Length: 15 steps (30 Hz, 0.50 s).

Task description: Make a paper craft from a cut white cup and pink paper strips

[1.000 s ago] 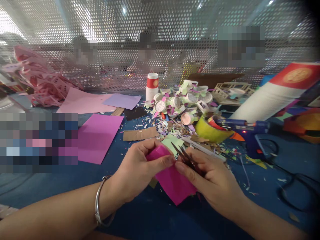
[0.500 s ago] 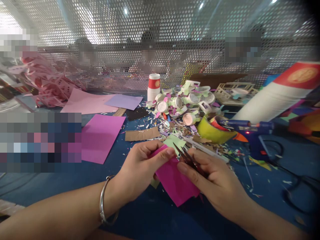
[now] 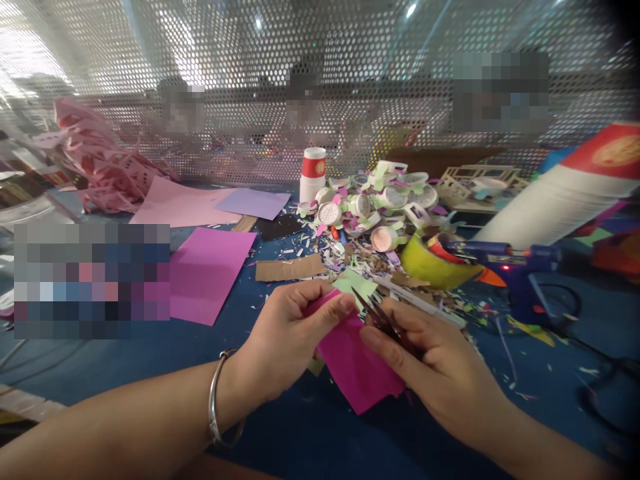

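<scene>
My left hand (image 3: 287,333) pinches the upper edge of a magenta paper piece (image 3: 357,363) between thumb and fingers, just above the blue table (image 3: 150,360). My right hand (image 3: 435,370) is closed around small dark scissors (image 3: 377,313), whose blades point up and left toward the paper's top edge, close to my left thumb. A silver bangle (image 3: 217,400) sits on my left wrist. The scissors' handles are hidden inside my right hand.
A purple sheet (image 3: 207,273) lies left, pink (image 3: 175,203) and lilac sheets (image 3: 255,203) behind it. A cardboard strip (image 3: 290,269), paper scraps, small tape rolls (image 3: 380,200), a red-white cup (image 3: 313,170), yellow tape roll (image 3: 430,263) and blue glue gun (image 3: 515,267) crowd the right. Perforated metal screen behind.
Both hands with the paper and scissors have stayed together and shifted slightly right in view as the camera turned a little. The grip looks the same.
</scene>
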Available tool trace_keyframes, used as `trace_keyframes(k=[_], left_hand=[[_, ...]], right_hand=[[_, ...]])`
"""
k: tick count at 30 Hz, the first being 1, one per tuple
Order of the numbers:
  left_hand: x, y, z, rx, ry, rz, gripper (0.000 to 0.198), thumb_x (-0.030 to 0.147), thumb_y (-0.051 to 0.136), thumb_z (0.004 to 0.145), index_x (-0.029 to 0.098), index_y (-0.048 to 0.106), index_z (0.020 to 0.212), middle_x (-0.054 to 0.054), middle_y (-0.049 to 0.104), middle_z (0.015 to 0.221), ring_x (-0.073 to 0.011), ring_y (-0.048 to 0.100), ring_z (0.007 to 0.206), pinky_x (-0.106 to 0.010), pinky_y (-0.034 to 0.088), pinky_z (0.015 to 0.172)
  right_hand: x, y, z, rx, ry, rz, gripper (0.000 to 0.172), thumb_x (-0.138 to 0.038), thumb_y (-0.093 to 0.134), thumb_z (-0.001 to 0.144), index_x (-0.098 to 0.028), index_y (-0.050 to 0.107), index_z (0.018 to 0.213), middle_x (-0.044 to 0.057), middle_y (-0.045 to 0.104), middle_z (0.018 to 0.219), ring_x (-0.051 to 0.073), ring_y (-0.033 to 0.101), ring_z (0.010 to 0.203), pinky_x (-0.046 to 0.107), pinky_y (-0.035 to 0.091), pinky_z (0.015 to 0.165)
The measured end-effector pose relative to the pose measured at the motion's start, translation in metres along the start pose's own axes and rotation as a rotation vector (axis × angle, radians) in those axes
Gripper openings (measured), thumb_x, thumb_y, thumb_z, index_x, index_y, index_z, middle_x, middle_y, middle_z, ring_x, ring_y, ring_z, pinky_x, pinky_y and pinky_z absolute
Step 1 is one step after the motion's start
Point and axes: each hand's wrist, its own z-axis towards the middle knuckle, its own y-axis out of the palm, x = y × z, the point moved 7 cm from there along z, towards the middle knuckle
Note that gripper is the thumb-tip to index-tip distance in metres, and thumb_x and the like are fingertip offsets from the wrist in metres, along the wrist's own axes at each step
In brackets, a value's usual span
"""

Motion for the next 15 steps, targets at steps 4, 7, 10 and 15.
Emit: trace_keyframes(k=[4,7,10,15], left_hand=[[-0.003,0.002,0.0,0.003,-0.076,-0.179,0.021,0.034,0.074,0.082,0.017,0.062,0.085,0.003,0.059,0.062,-0.0051,0.048,0.044,-0.016,0.035,0.041],[-0.002,0.006,0.0,-0.046,-0.117,-0.259,0.023,0.028,0.078,0.078,0.017,0.063,0.091,0.003,0.062,0.066,-0.0052,0.052,0.046,-0.015,0.04,0.042],[-0.004,0.013,-0.001,-0.129,-0.155,-0.254,0.021,0.025,0.078,0.078,0.014,0.067,0.092,0.0,0.064,0.07,-0.0053,0.053,0.047,-0.014,0.043,0.042],[-0.012,0.022,-0.004,-0.214,-0.209,-0.309,0.018,0.024,0.074,0.082,0.012,0.071,0.094,-0.004,0.067,0.076,-0.0081,0.059,0.055,-0.015,0.05,0.047]], right_hand=[[-0.002,-0.001,0.0,0.002,-0.01,0.006,0.018,-0.038,0.054,0.097,-0.026,0.054,0.085,-0.003,0.054,0.071,0.013,0.053,0.061,0.025,0.043,0.053],[0.0,-0.004,0.001,0.02,0.01,-0.021,0.017,-0.04,0.055,0.096,-0.026,0.054,0.086,-0.003,0.053,0.067,0.014,0.052,0.059,0.026,0.042,0.051],[-0.003,-0.008,0.001,0.06,-0.01,-0.087,0.02,-0.042,0.056,0.095,-0.026,0.053,0.083,-0.002,0.054,0.07,0.015,0.052,0.061,0.028,0.043,0.054],[-0.009,-0.015,0.002,0.149,-0.058,-0.208,0.024,-0.044,0.054,0.095,-0.025,0.054,0.081,0.0,0.055,0.071,0.018,0.055,0.068,0.03,0.045,0.062]])
